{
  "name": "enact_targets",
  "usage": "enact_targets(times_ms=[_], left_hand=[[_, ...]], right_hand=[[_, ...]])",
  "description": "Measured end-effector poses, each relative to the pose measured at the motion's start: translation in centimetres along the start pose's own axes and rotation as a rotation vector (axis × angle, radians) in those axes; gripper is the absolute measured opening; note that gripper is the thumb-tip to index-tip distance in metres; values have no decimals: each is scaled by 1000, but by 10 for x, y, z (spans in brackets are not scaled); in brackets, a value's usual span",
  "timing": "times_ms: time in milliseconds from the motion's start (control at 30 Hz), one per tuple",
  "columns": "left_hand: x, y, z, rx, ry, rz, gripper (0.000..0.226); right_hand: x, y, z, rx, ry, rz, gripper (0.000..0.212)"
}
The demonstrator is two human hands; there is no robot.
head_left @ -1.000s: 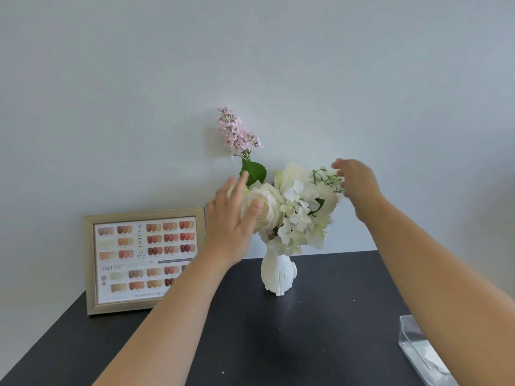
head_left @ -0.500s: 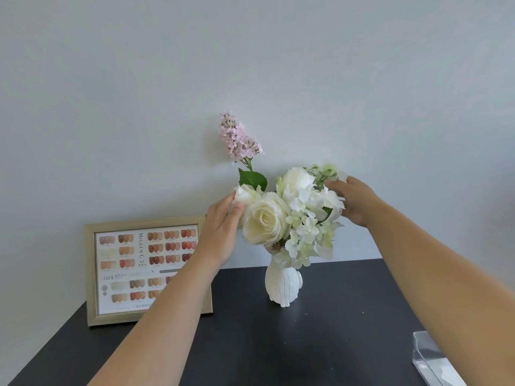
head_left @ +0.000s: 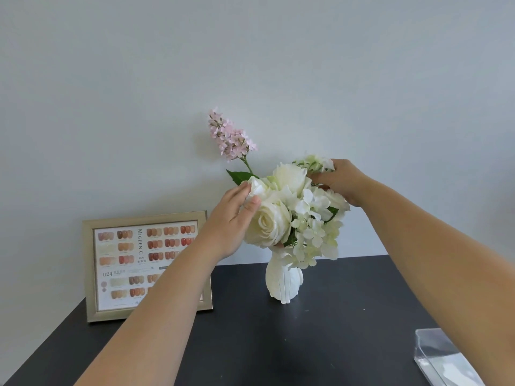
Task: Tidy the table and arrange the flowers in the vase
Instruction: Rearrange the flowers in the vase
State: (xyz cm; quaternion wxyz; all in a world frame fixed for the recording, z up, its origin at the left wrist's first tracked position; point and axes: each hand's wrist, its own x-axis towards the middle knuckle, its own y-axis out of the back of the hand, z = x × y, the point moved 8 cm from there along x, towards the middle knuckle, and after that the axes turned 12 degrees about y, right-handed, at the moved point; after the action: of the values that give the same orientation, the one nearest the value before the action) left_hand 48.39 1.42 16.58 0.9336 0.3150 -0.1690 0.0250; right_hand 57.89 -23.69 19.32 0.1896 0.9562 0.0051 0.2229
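My left hand [head_left: 232, 218] pinches a small white bud [head_left: 257, 188] between thumb and fingertips; my right hand [head_left: 341, 181] curls round the pale sprig [head_left: 313, 162] at the back of the bunch; all the flowers sit in the white vase [head_left: 282, 282] on the dark table [head_left: 278, 344], near the wall. I'd tease each bloom outward gently, without tugging stems loose; that narrow vase looks easy to tip.

Soft, even daylight; faint shadows on wall [head_left: 139, 107]; sharp focus, slight wide-angle distortion.
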Motion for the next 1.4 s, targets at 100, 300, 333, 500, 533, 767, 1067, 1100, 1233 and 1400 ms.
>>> enact_targets(times_ms=[100,300,333,500,533,767,1067,1100,1233,1400], left_hand=[[-1,0,2,29,0,-5,80],[-4,-6,-3,9,23,-22,75],[-4,-5,-4,1,29,-18,75],[-8,-9,-4,-29,23,-31,74],[-9,-8,-3,-29,21,-27,74],[-16,9,-9,-106,1,59,59],[-21,28,3,-143,-74,230,40],[-20,31,12,-103,-115,247,39],[-11,26,63,111,-268,235,38],[24,-23,87,408,-115,-16,29]], right_hand=[[-1,-4,8,-123,-53,-62,14],[1,5,2,-202,-32,-41,16],[2,7,0,-182,-25,-20,19],[-5,-9,8,-357,-108,-162,13],[-4,-8,7,-365,-112,-157,16],[-1,20,-4,-115,-112,2,15],[1,48,-15,7,-105,91,21],[1,56,-16,98,-107,140,19],[-4,70,-19,279,-115,220,21],[-13,71,-24,335,-86,241,22]])
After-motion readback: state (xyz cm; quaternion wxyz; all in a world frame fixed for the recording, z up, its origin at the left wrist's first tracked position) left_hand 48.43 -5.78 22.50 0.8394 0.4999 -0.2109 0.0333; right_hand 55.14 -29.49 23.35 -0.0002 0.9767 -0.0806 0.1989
